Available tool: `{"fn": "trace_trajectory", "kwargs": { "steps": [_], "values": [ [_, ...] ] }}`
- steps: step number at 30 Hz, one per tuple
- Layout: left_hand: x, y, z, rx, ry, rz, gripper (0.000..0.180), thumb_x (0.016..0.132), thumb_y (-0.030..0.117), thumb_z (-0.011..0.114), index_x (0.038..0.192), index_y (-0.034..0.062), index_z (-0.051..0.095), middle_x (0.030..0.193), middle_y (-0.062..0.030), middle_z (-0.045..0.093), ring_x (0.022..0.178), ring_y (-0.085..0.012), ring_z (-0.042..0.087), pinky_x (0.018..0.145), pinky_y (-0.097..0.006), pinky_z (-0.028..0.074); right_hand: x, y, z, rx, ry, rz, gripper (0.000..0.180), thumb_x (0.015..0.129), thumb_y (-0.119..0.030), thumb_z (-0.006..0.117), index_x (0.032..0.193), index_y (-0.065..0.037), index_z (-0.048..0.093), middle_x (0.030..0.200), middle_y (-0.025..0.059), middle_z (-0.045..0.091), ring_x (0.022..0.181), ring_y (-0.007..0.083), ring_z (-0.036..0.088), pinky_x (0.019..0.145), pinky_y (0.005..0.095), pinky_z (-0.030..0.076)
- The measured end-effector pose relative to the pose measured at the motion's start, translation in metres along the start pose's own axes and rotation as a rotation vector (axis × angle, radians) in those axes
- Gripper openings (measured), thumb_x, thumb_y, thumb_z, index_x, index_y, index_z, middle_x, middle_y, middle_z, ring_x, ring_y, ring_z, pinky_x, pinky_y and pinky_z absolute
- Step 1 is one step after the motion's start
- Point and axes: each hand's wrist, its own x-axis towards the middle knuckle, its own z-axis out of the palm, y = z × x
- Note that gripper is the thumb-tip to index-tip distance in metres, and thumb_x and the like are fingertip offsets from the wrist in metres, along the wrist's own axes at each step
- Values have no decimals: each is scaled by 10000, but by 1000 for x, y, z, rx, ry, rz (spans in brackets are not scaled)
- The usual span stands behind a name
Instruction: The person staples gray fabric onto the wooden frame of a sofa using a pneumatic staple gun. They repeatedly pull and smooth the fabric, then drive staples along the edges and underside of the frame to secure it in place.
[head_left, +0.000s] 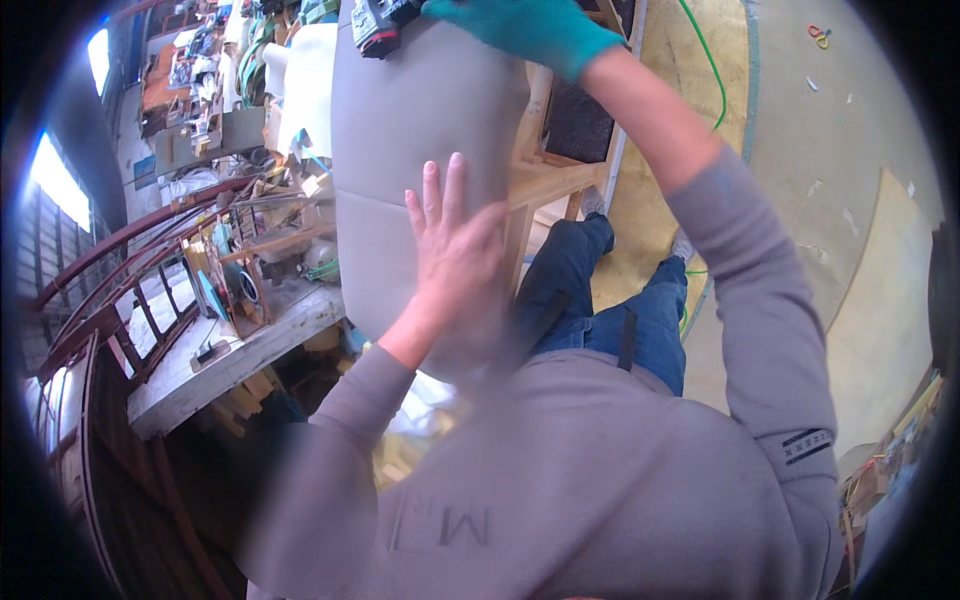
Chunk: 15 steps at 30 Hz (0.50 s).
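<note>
A long grey upholstered panel [400, 130] with seams across it stretches up the middle of the view in front of me. My left hand [455, 250] is bare and lies on its surface, fingers stretched out and pointing away from me. At the far end, my right hand [525, 30] wears a green glove and is partly cut off by the upper edge. Its fingers are closed at a black and red cordless power tool [378, 32], whose battery end is over the panel. The tool's working end is out of sight.
A wooden frame [560, 185] adjoins the panel on the right. A green hose [715, 60] runs along the yellowish floor board [650, 200]. Scissors [820, 38] lie on the floor far right. Leftward stand a cluttered white-edged bench [240, 360] and reddish metal railings [110, 315].
</note>
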Motion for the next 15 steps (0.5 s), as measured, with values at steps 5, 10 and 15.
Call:
{"fn": "trace_trajectory", "kwargs": {
  "steps": [5,10,15],
  "values": [
    [3,1,2,10,14,-9,222,939,194,759,1131,282,829,1831,-190,211,1690,-507,98,1296,-752,112,29,1,38,-274,-185,-180,351,1029,-116,531,1288,-111,769,1221,134,782,1164,323,738,1153,583,469],
    [3,6,2,21,-1,-29,186,949,226,759,1117,268,826,1828,-199,203,1685,-520,97,1284,-770,112,42,10,36,-245,-267,-161,312,1030,-156,588,1276,-90,767,1156,101,775,1088,270,729,1064,512,488],
    [4,7,2,29,17,-36,239,912,211,779,1133,284,832,1837,-190,195,1691,-508,90,1295,-761,102,38,20,-24,40,-264,-19,299,1015,-207,666,1264,-77,768,1088,69,764,1004,212,715,952,440,509]
  ]
}}
